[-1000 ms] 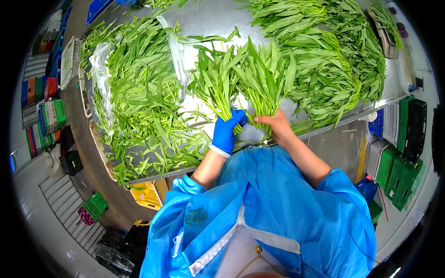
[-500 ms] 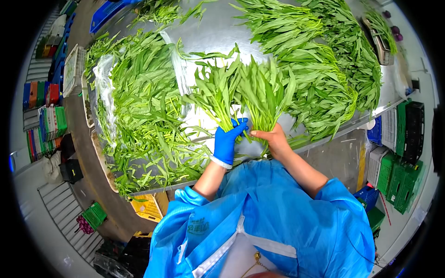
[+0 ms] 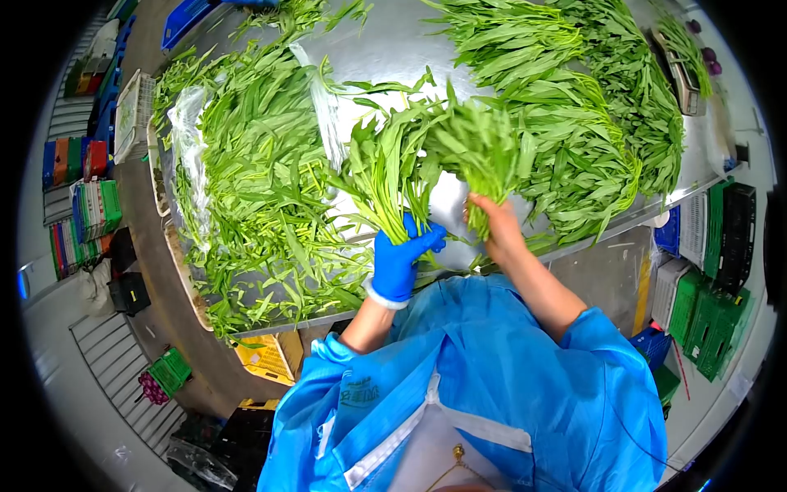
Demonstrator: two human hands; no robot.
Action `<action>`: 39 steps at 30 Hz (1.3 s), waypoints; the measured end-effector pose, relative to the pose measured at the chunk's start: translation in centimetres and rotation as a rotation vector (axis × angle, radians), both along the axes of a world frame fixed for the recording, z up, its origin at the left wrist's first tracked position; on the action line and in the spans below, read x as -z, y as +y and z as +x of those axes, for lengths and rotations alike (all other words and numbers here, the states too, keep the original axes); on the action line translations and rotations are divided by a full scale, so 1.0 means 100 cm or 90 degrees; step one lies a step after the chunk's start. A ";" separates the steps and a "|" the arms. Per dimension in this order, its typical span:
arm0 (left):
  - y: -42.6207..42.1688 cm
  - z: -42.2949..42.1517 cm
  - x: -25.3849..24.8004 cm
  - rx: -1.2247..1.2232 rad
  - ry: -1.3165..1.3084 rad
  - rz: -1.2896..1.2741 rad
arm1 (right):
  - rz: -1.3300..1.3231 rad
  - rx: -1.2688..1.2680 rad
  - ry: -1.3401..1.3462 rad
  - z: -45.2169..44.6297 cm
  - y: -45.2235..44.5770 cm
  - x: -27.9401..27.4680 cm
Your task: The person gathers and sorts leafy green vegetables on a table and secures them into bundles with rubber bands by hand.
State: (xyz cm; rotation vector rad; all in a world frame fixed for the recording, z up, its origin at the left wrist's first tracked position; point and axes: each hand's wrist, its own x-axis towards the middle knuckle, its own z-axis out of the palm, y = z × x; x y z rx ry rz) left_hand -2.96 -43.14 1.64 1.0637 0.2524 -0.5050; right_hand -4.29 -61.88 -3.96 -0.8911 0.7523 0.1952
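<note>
Metal table (image 3: 393,45): loose greens (image 3: 262,180) spread at left, greens in aligned rows (image 3: 570,107) at right. Yellow crate (image 3: 272,357) below the near edge; green crates (image 3: 713,328) along the right side. Versus 0.5 s earlier: right hand (image 3: 497,230) farther from gloved left hand (image 3: 406,256). Both hands closed around stems, left bunch (image 3: 385,180) and right bunch (image 3: 479,148) respectively, over the table's near side; right bunch blurred.
</note>
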 end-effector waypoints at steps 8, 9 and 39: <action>0.012 0.013 0.005 0.077 -0.018 0.135 | -0.068 -0.192 -0.128 0.008 0.019 -0.045; 0.012 0.010 0.010 0.073 -0.014 0.109 | -0.080 -0.209 -0.111 0.008 0.023 -0.047; 0.032 0.015 0.028 -0.188 0.028 0.174 | -0.356 -0.573 -0.213 0.026 -0.086 -0.034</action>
